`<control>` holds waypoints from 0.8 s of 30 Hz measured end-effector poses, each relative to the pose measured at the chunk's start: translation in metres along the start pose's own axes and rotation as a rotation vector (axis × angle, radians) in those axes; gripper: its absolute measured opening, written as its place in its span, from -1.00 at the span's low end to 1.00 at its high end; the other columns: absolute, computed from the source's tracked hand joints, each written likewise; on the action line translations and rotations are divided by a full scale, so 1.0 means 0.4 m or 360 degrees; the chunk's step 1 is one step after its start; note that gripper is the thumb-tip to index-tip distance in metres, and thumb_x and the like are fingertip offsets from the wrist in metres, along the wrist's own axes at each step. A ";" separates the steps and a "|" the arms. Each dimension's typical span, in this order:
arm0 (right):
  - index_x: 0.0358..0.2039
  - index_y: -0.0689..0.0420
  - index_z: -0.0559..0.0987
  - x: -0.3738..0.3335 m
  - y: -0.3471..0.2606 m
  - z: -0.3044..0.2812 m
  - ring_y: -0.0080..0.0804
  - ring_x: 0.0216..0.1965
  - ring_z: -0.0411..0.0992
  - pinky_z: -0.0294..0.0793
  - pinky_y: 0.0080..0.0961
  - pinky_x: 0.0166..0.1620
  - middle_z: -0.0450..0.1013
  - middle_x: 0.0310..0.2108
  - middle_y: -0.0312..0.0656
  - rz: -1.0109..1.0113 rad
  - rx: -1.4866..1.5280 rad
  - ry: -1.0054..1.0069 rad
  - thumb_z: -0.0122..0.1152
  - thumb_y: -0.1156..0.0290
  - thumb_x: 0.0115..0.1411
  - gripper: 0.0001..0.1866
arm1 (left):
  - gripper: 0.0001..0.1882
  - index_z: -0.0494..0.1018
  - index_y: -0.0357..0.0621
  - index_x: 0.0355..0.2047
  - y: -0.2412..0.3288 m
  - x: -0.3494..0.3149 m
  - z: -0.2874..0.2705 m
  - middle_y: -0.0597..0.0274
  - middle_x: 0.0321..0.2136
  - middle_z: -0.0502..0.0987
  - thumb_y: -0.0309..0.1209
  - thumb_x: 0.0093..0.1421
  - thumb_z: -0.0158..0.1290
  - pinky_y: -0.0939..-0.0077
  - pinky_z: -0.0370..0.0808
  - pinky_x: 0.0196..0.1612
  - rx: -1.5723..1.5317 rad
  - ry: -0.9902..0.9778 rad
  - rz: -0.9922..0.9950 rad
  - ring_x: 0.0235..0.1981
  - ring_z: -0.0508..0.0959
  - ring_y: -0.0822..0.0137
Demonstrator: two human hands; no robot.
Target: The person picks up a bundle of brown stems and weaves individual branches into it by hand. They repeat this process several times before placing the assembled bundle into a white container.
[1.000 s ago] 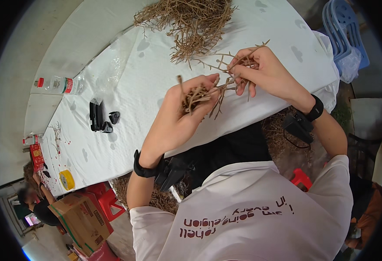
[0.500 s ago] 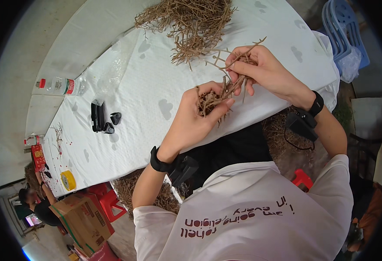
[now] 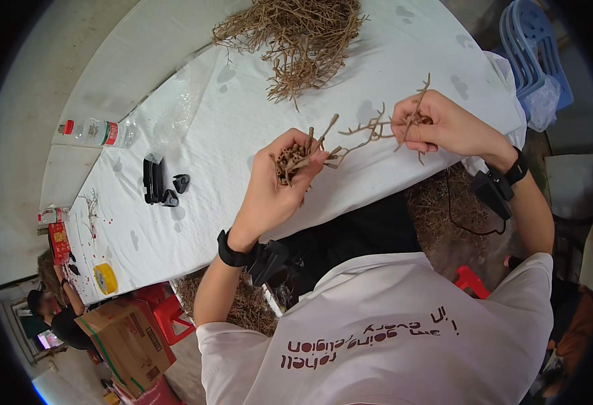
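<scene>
We note a bundle of short dry twigs gripped upright in the left hand, cut ends showing at the top, held above the near edge of the table. The left fingers are curled tight round the bundle. A branched twig spans the gap between the hands; its near end touches the bundle and its far end sits in the right hand. The right fingers are pinched narrow on this twig, with another sprig sticking up past the knuckles.

Judgement: we are in the gathering step, one branched piece being added to the handful. The next move calls for the right hand to lay the twig flush against the bundle and for the left fingers to slacken briefly without dropping the rest.

Further out, a loose heap of twigs lies at the far side of the white cloth, well apart from both hands. To the left lie small black objects, a plastic bottle and a yellow tape roll. Blue stacked chairs stand beyond the table, and a cardboard box sits on the floor.
</scene>
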State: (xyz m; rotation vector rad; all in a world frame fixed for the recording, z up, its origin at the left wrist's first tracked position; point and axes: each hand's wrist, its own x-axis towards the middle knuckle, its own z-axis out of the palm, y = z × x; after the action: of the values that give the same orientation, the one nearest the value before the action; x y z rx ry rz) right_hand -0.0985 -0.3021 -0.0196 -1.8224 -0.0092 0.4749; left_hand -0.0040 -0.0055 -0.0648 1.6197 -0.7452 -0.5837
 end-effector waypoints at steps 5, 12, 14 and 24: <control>-0.37 0.30 0.56 -0.042 -0.024 0.012 -0.70 -0.59 0.23 0.26 -0.62 -0.46 0.34 -0.62 -0.40 0.0065 -0.0115 -0.0168 0.10 0.53 0.22 -0.89 | -0.89 0.45 -0.34 -0.24 0.030 -0.006 -0.020 0.20 -0.46 0.57 -0.70 0.22 0.07 0.59 0.44 -0.26 0.0318 -0.0233 0.0202 -0.42 0.49 0.48; -0.40 0.32 0.55 -0.101 -0.019 0.011 -0.65 -0.59 0.25 0.27 -0.60 -0.45 0.31 -0.67 -0.36 0.0038 -0.0247 -0.0208 0.10 0.55 0.14 -0.89 | -0.78 0.47 -0.35 -0.20 0.067 -0.023 -0.017 0.10 -0.41 0.60 -0.68 0.10 0.13 0.38 0.52 -0.28 0.0766 -0.0435 0.0629 -0.40 0.61 0.19; -0.39 0.32 0.56 -0.141 0.001 -0.010 -0.63 -0.58 0.30 0.32 -0.60 -0.42 0.33 -0.66 -0.34 -0.0018 -0.0232 -0.0214 0.11 0.55 0.15 -0.89 | -0.78 0.48 -0.34 -0.20 0.072 -0.020 -0.018 0.12 -0.41 0.58 -0.64 0.12 0.16 0.31 0.50 -0.31 0.0970 -0.0551 0.0823 -0.42 0.57 0.13; -0.21 0.27 0.64 -0.499 0.121 -0.175 -0.63 -0.41 0.55 0.45 -0.63 -0.50 0.57 -0.40 -0.23 0.0484 -0.0119 0.0599 0.23 0.43 0.34 -0.84 | -0.83 0.44 -0.29 -0.30 0.046 -0.116 -0.134 0.27 -0.54 0.51 -0.47 0.36 0.20 0.62 0.37 -0.43 0.0436 0.0209 0.0167 -0.54 0.42 0.53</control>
State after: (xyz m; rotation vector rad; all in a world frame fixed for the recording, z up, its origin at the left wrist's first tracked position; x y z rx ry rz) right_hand -0.2701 -0.4303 0.0143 -1.9714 0.5200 0.3380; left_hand 0.0014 0.0626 -0.0389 1.8381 -0.8334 -0.3054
